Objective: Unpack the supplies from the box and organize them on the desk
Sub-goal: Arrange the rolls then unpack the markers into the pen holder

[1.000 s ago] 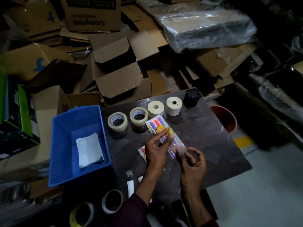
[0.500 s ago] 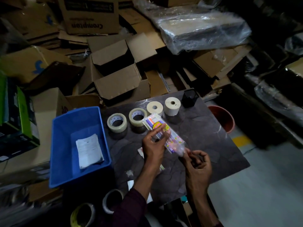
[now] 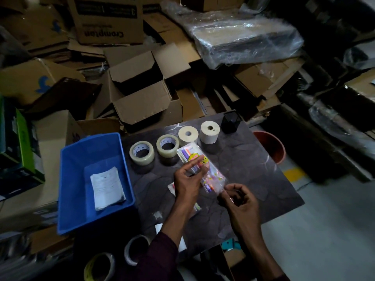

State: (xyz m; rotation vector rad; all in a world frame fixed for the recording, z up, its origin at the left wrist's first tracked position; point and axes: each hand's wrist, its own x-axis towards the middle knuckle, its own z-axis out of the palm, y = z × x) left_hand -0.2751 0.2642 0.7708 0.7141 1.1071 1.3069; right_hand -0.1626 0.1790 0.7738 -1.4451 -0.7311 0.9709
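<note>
The left grip (image 3: 187, 179) grasps the middle of a clear pack of coloured pens (image 3: 213, 175) above the dark worktop (image 3: 243, 163). The right grip (image 3: 239, 199) pinches the pack's near end.

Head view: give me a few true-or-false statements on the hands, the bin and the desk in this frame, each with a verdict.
1. Both hands hold the clear marker packet. True: the left hand grips its middle and the right hand pinches its near end.
2. A stack of white paper lies in the blue bin. True.
3. Only two rolls stand behind the packet. False: four stand in a row on the desk, two clear tape rolls and two cream paper rolls.
4. The bin also holds a pen cup. False: the black mesh pen holder stands at the desk's far corner, beside the paper rolls.
</note>
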